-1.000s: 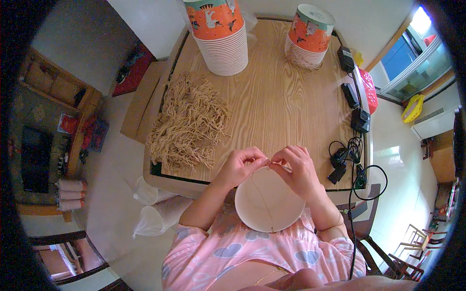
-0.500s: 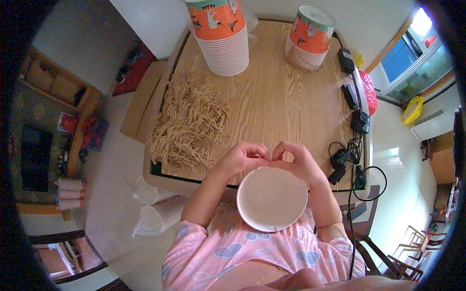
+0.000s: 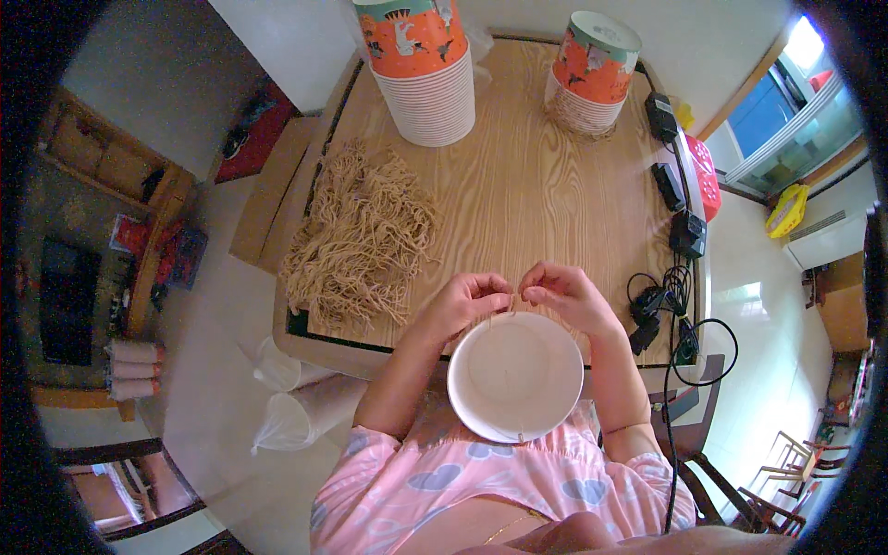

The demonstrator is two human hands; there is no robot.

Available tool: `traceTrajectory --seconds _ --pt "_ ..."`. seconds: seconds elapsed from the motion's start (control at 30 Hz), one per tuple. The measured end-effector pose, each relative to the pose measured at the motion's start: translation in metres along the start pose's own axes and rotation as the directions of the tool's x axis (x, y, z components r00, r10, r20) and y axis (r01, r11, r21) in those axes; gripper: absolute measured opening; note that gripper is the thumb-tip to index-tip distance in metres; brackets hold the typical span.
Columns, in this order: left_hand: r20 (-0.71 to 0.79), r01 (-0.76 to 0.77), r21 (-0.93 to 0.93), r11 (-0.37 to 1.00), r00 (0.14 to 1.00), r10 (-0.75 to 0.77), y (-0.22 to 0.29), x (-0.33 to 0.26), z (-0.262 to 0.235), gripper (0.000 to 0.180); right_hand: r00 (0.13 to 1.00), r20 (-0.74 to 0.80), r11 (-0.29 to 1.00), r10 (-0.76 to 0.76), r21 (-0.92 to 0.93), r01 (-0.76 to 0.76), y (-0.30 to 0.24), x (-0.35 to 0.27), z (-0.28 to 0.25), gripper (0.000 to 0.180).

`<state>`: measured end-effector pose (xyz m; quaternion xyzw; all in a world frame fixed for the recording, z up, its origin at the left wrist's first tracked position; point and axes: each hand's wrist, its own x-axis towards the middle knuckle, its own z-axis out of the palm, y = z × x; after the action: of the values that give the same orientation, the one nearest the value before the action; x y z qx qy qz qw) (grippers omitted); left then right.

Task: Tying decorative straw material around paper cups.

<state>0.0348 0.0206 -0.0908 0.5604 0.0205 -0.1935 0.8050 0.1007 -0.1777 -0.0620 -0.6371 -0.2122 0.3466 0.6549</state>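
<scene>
Clock directions taken from the tub's centre, 12 pointing away from the wearer.

Tub (image 3: 481, 407): in front of the wearer at the near edge of the table (image 3: 536, 203), above the lap. Mouth faces up toward the head; long axis runs rim to base nearly along the line of sight, inner base visible. Exact tilt: cannot tell.

Left hand (image 3: 474, 301): just beyond the rim at 11 o'clock, thumb and forefinger pinching thin cord (image 3: 514, 302). Right hand (image 3: 566, 296): near 1 o'clock, same pinch. A small gap parts the fingertips at 12. A bit of cord also shows at the rim at 6.

Versus 1.0 s ago: fingertips then met at the rim; now apart. Cord then showed plainly across the mouth; now only a faint trace inside. Tub roughly in place.

Surroundings unchanged: heap (image 3: 361, 240) of strands between 10 and 11, tall stack (image 3: 423, 102) just before 12, short stack (image 3: 592, 79) just past 12, cables (image 3: 680, 296) at 2.
</scene>
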Motion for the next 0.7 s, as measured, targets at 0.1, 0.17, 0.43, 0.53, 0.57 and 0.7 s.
traceTrajectory --seconds 0.1,0.17,0.43,0.53,0.57,0.7 --pt "-0.040 0.015 -0.032 0.999 0.999 -0.016 -0.0073 0.0021 -0.0037 0.015 1.000 0.011 0.999 -0.029 -0.046 0.029 0.0036 0.0020 -0.0003 0.007" --pt "-0.045 0.016 -0.037 0.999 0.999 -0.018 -0.0087 0.0027 -0.0037 0.016 1.000 0.008 0.998 -0.030 -0.064 0.030 0.0040 0.0028 -0.0001 0.007" --pt "-0.059 0.030 -0.050 0.998 0.998 -0.033 -0.0037 -0.0001 0.0001 0.014 0.999 0.026 0.990 -0.035 -0.137 0.038 -0.0010 0.0063 0.0021 0.008" --pt "-0.066 0.028 -0.042 0.999 0.997 -0.030 -0.0032 -0.0004 0.0011 0.013 0.998 0.045 0.986 -0.040 -0.159 0.047 -0.0041 0.0062 0.0026 0.008" --pt "-0.067 0.027 -0.042 0.999 0.997 -0.030 -0.0040 -0.0003 0.0009 0.013 0.998 0.046 0.986 -0.040 -0.160 0.047 -0.0040 0.0063 0.0027 0.008" --pt "-0.082 0.008 -0.007 1.000 0.997 -0.009 -0.0083 -0.0001 -0.0015 0.015 0.997 0.055 0.984 -0.063 -0.162 0.071 -0.0023 0.0062 0.0025 0.007"
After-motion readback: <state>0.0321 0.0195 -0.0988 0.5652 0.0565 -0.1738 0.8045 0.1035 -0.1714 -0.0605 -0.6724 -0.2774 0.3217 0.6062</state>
